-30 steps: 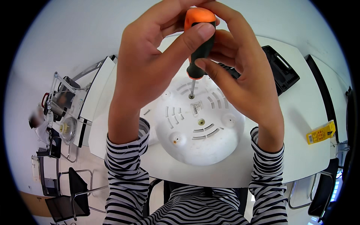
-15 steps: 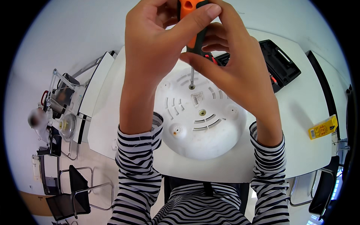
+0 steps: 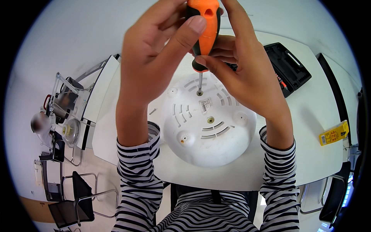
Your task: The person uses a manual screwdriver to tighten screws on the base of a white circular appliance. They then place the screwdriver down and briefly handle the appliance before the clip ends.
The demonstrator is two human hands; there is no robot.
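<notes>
Taking the white vented plastic base (image 3: 210, 152) as a clock face, the orange-and-black screwdriver (image 3: 210, 29) stands over its upper part, with the tip in a recessed screw hole (image 3: 199, 93) near 11 o'clock. The base rests on the white table (image 3: 305, 162), slots and round feet facing up; a second recess (image 3: 210, 120) sits close to the centre.

The left hand (image 3: 152, 58), at 11 o'clock, grips the upper handle, its thumb laid along the front; its fingertips are hidden behind. The right hand (image 3: 247, 67), at 1 o'clock, pinches the lower handle just above the shaft, its fingers partly out of sight.

To work well here, the shaft should line up squarely with the hole, the tip fully seated, with steady downward pressure through each turn. The upper hand best supplies the twist while the lower one guides lightly. Neither hand braces the base, so a hard twist could spin it or let the tip slip out.

A slim dark piece (image 3: 153, 111), too small to identify, lies near 10 o'clock, the black tool case (image 3: 299, 71) at 2, and a yellow carton (image 3: 333, 133) at 3.
</notes>
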